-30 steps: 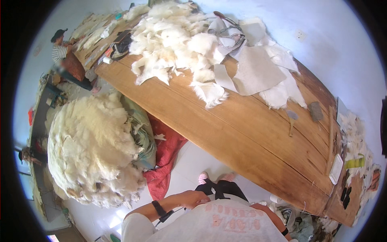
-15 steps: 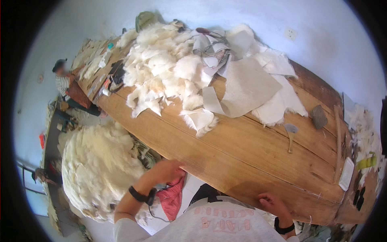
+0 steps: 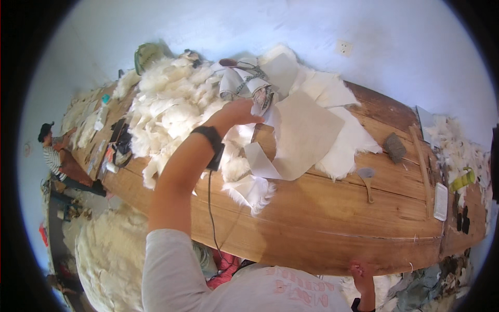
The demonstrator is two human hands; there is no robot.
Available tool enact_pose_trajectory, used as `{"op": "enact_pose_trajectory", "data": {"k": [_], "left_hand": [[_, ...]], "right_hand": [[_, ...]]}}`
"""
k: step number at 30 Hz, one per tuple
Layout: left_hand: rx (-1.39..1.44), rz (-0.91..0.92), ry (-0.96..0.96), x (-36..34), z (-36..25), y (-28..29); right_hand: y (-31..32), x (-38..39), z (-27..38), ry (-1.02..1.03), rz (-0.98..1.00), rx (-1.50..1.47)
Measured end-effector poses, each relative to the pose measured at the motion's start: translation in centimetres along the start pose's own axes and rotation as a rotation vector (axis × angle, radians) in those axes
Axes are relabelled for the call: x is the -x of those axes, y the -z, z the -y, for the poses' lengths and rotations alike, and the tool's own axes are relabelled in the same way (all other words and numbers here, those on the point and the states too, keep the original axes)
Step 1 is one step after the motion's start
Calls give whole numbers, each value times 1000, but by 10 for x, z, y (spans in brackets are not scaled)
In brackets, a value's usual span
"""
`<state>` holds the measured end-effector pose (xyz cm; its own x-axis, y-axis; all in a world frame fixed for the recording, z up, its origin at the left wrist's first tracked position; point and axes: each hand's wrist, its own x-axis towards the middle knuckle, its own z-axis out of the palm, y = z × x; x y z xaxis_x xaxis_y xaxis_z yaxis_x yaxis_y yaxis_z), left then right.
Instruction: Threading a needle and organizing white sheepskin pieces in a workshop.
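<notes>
Bundle of grey fabric [image 3: 234, 83], twelve o'clock on tabletop [image 3: 322, 229], left hand [image 3: 241, 112] at its near side, grip impossible to tell; right hand [image 3: 362, 269], fingers partly curled, five o'clock, at tabletop's near edge.

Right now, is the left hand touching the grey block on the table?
Apart. The head view shows the left hand well left of the grey block, a pale sheet and white fleecy piece lying between them.

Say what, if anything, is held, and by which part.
Cannot tell for the left hand, at the grey bundle; the right hand, at the table's edge, shows nothing held.
</notes>
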<state>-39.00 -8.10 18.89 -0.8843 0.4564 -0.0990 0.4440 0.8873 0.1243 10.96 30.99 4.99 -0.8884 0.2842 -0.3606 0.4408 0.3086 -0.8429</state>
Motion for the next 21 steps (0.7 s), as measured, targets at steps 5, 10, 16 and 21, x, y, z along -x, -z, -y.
{"op": "enact_pose_trajectory", "data": {"k": [5,10,16,21], "left_hand": [[-25,-246,219,-50,12,-22],[256,-615,308,-72,56,-2],[1086,-1281,-44,-31,-18,57],[1006,-1233,-616,49,-105,66]], "right_hand": [[-48,45,28,-92,-70,-49],[-74,72,40,-102,-84,18],[-95,50,92,3,-66,198],[-99,-8,131,571,44,443]]}}
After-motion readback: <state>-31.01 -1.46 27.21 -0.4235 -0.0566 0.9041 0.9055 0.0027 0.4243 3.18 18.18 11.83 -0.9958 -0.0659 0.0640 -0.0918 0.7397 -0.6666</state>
